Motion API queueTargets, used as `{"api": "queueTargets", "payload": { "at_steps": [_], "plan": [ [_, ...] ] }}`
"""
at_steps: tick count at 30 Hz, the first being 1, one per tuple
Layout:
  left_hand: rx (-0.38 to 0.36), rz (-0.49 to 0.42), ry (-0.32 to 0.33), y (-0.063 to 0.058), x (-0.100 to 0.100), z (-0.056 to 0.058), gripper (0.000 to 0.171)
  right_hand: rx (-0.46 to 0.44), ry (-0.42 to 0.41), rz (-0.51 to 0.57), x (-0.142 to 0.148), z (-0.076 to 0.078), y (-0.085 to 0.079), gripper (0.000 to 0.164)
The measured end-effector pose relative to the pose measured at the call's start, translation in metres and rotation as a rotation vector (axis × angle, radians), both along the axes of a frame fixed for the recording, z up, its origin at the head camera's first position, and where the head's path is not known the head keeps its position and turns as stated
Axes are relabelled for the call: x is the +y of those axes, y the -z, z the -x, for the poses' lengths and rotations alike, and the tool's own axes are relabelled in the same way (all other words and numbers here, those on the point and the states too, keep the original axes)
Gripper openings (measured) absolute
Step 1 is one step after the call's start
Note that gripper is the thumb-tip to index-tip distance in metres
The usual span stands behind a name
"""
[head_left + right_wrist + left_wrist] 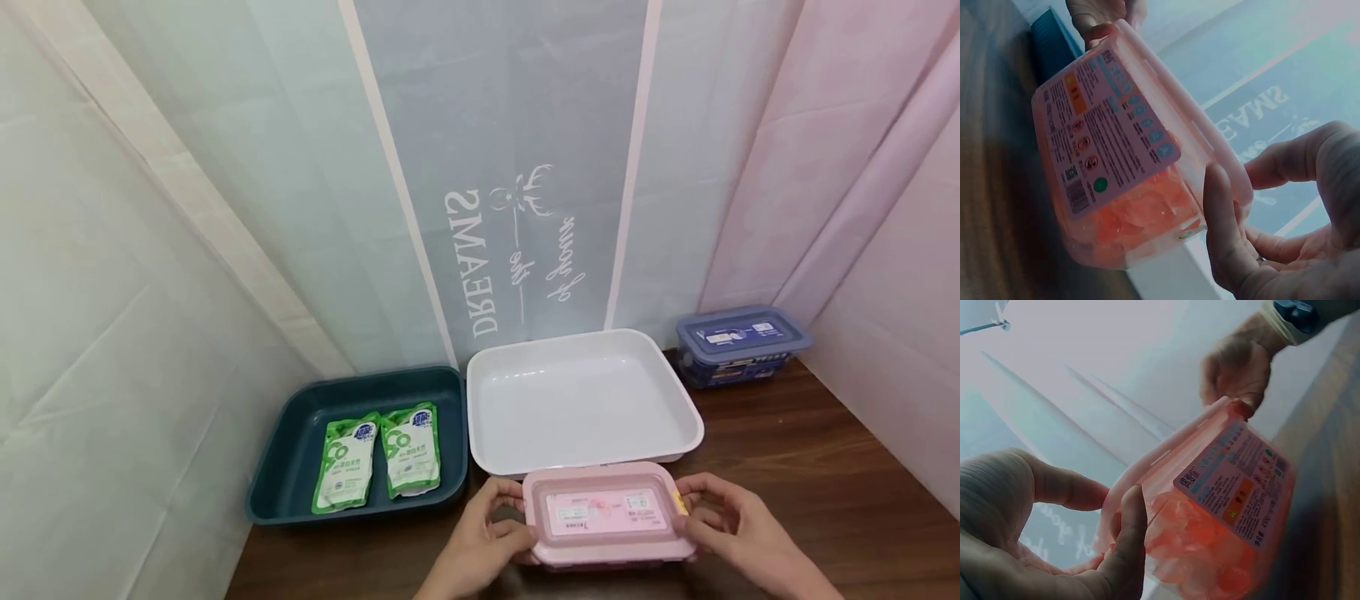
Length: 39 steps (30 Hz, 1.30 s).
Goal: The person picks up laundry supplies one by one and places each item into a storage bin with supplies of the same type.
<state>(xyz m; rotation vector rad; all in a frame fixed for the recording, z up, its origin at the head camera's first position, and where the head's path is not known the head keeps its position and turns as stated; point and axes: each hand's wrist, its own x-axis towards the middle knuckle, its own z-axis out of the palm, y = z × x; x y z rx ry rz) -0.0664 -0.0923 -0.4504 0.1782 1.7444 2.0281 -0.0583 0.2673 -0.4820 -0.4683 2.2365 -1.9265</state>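
A pink lidded plastic box [609,512] is held level between both hands, in front of the white tray. My left hand [491,537] grips its left end at the lid's rim, thumb on the near side. My right hand [738,529] pinches the right end, near a yellow tab on the lid's edge. In the left wrist view the see-through wall of the box [1200,553] shows glossy pinkish, rounded pieces inside. A printed label [1107,125] covers much of the box's near side in the right wrist view. The underside is hidden in the head view.
Behind the box lies a white tray [577,408]. A dark teal tray [288,442] at left holds a green-and-white pouch [347,464] and a second pouch [411,450]. A blue lidded box [738,342] stands at the back right of the wooden table [817,467], near the curtains.
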Motion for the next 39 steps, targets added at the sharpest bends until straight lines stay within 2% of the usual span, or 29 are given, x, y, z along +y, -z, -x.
{"api": "queueTargets", "payload": {
  "at_steps": [5,10,16,20,27,34,39],
  "plan": [
    [0.001,-0.031,0.016,-0.016,-0.005,0.002,0.051,0.037,-0.049,0.102,0.003,0.003,-0.012,0.045],
    [0.011,-0.037,0.004,-0.028,-0.010,0.006,0.058,0.065,-0.055,0.125,0.000,0.009,-0.026,0.041],
    [0.038,-0.062,-0.006,-0.038,-0.016,0.012,0.060,0.071,-0.006,0.117,-0.006,0.017,-0.037,0.038],
    [0.075,-0.078,-0.005,-0.041,-0.018,0.018,0.061,0.079,0.015,0.141,-0.010,0.021,-0.043,0.038],
    [0.147,-0.050,-0.025,-0.041,-0.016,0.031,0.059,0.102,0.018,0.169,-0.014,0.034,-0.052,0.037],
    [0.161,-0.048,-0.054,-0.042,-0.015,0.039,0.057,0.140,-0.005,0.223,-0.017,0.047,-0.060,0.040],
    [0.192,-0.036,-0.067,-0.046,-0.014,0.045,0.057,0.129,0.026,0.216,-0.019,0.055,-0.068,0.037]
  ]
}}
